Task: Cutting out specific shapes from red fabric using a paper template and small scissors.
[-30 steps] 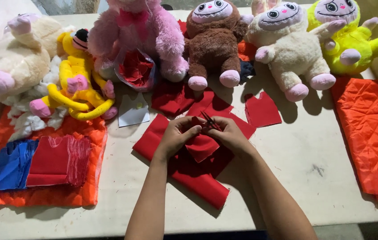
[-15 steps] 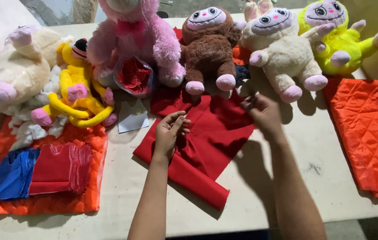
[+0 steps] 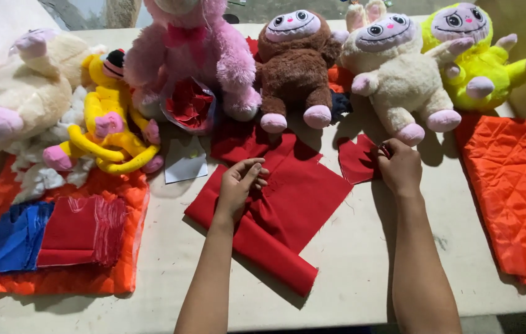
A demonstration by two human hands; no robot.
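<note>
A large folded red cloth (image 3: 288, 204) lies in the middle of the pale table (image 3: 362, 272). My left hand (image 3: 238, 185) rests on its upper left part, fingers loosely curled and holding nothing. My right hand (image 3: 399, 166) is off to the right, at the edge of a small red cloth piece (image 3: 354, 159). Its fingertips are pinched on a small dark object (image 3: 385, 149) that I cannot make out. The hand sits just below the foot of a cream plush toy (image 3: 399, 74).
Plush toys line the back: cream-pink (image 3: 21, 99), yellow (image 3: 108, 130), pink (image 3: 189, 55), brown (image 3: 294, 62), neon yellow (image 3: 479, 55). An orange quilted cloth (image 3: 517, 192) lies at the right. Another orange cloth (image 3: 65, 278) at the left bears blue (image 3: 12, 238) and red (image 3: 80, 232) stacks. A white paper (image 3: 185, 164) lies nearby.
My hands were together over the middle of the red cloth. The right hand has moved up and right to the small red piece, and the left hand now lies flat on the cloth.
</note>
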